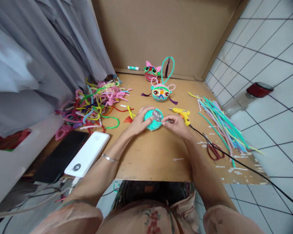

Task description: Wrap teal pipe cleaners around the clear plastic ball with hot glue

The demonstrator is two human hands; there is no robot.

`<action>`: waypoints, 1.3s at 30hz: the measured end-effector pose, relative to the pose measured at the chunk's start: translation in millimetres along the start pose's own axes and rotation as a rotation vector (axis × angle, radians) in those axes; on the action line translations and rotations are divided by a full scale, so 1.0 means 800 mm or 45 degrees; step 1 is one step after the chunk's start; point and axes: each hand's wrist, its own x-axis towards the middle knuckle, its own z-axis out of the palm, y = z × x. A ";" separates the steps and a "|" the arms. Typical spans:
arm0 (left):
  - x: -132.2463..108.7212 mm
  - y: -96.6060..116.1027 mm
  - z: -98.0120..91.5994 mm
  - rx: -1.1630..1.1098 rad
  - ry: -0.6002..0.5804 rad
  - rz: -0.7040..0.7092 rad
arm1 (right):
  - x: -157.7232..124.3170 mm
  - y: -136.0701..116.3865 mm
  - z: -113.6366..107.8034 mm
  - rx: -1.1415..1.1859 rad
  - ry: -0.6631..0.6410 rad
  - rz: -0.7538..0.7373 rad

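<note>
Over the middle of the table I hold a round ball (154, 126) wound in rows of turquoise pipe cleaner, with a clear, shiny patch still showing on its upper side. My left hand (140, 121) wraps its left side, the thumb lying across the front. At the ball's right edge, the fingertips of my right hand (174, 124) are pinched together on what looks like the turquoise pipe cleaner; the fingers hide most of it. A yellow hot glue gun (182, 113) lies just beyond my right hand, nozzle pointing left.
Behind stand a turquoise animal-face lantern (160, 93) and a pink-eared one (150, 72), near a glue stick (133, 68). Tangled pipe cleaners (104, 94) lie left, straight ones (224, 120) right, beside red-handled scissors (215, 152). A bottle (241, 100), black phone (61, 156) and white power bank (88, 154) flank these.
</note>
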 end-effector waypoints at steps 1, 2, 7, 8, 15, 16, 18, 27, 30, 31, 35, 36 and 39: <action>0.000 0.000 0.000 0.001 0.000 -0.001 | 0.000 0.000 0.001 -0.032 0.008 -0.021; 0.000 0.000 -0.001 -0.001 -0.001 0.001 | 0.000 0.000 0.001 -0.064 0.017 -0.044; 0.001 -0.002 -0.001 -0.023 -0.021 0.013 | -0.003 -0.002 0.006 -0.201 0.069 -0.167; 0.001 -0.002 -0.001 -0.024 -0.021 0.010 | -0.003 -0.002 0.007 -0.219 0.070 -0.182; 0.001 -0.006 0.000 0.001 -0.014 0.017 | -0.004 -0.001 0.013 -0.169 0.126 -0.208; 0.001 -0.006 0.000 0.005 -0.014 0.019 | -0.004 -0.001 0.014 -0.154 0.134 -0.208; 0.001 -0.007 0.001 0.013 -0.008 0.022 | -0.004 -0.001 0.015 -0.132 0.149 -0.202; 0.001 -0.007 0.001 0.013 -0.007 0.015 | -0.004 -0.004 0.019 -0.061 0.184 -0.165; 0.000 -0.004 -0.001 -0.016 -0.015 0.013 | -0.004 -0.004 0.019 -0.011 0.208 -0.142; 0.000 -0.003 -0.001 -0.020 -0.016 0.010 | -0.004 -0.003 0.019 0.002 0.216 -0.129; -0.001 -0.003 -0.002 -0.016 -0.022 0.003 | -0.002 0.000 0.019 -0.006 0.259 -0.083; -0.001 -0.004 -0.002 -0.015 -0.024 0.003 | -0.001 0.001 0.018 -0.009 0.272 -0.076; -0.001 -0.005 -0.001 -0.023 -0.023 0.002 | 0.000 0.004 0.019 0.008 0.312 -0.058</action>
